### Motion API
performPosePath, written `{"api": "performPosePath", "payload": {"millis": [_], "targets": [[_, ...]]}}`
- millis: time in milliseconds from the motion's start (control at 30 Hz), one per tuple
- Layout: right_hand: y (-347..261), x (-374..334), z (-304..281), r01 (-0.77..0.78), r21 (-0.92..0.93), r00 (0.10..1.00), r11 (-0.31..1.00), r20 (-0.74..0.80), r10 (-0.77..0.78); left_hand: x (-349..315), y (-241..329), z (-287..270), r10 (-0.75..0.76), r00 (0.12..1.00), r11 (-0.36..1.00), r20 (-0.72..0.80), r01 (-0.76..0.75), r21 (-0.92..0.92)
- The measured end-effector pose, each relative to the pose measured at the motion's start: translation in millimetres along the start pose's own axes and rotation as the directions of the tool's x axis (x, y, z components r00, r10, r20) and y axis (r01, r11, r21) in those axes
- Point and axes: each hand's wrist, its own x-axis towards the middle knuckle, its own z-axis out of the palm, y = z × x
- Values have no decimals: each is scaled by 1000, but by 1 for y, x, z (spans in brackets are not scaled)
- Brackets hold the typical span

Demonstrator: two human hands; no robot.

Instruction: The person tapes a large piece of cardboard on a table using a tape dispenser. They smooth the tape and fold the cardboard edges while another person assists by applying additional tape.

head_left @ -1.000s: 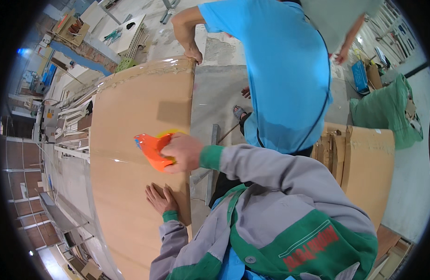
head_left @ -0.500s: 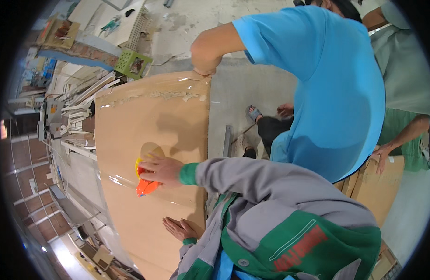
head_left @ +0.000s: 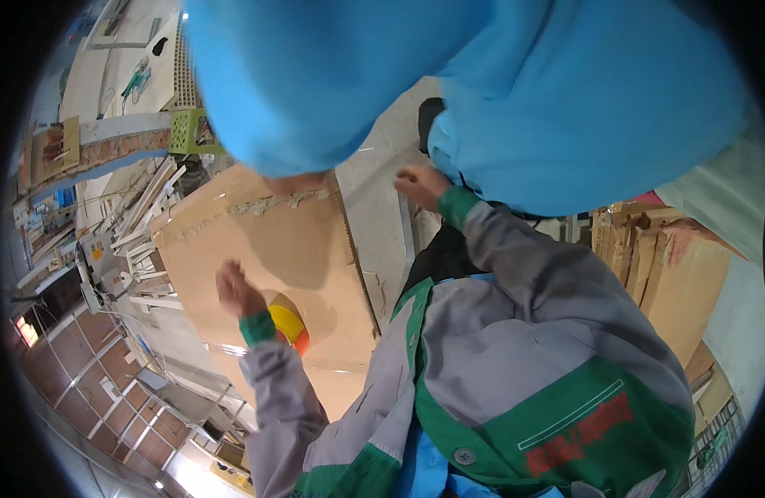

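The tape tool (head_left: 289,325) is bright and easy to see. It has a fat yellow part and a shiny orange-red part. It lies on the big cardboard box (head_left: 270,266), close to the near side of the picture. Some of it hides behind the green cuff (head_left: 257,329) of the left arm.

The box is light brown and flat on top. It has a rough, torn-looking strip (head_left: 316,197) near its far end, and shiny bits lower down that look like clear tape. A soft dark shadow falls across the top.

The left hand (head_left: 237,289) is up over the box. The tape tool is just beside it, to the right and a little nearer the body, by the wrist and not in the fingers. The hand is blurry, so I cannot tell if its fingers are spread or pressed together.

The right hand (head_left: 421,186) is past the right edge of the box, well apart from the tape tool. Its fingers look bent, but I cannot tell if they pinch anything.

A person in a blue shirt (head_left: 565,108) leans in very close at the far side. On the right, another person's hand (head_left: 685,236) touches some brown cardboard (head_left: 681,286).
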Motion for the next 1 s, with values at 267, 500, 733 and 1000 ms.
{"api": "performPosePath", "payload": {"millis": [267, 500, 733, 1000], "targets": [[189, -157, -62, -352, -316, 864, 881, 251, 436, 85, 82, 197, 482, 573, 420, 663, -815, 399], [187, -139, -129, -492, 62, 868, 868, -44, 495, 78, 92, 215, 459, 597, 535, 658, -777, 331], [157, -15, -155, -246, 310, 951, 918, -106, 291, 84, 101, 219, 268, 590, 562, 762, -738, 374], [188, 23, -101, -325, 552, 910, 768, -37, 412, 88, 99, 222, 122, 637, 728, 761, -579, 368]]}}
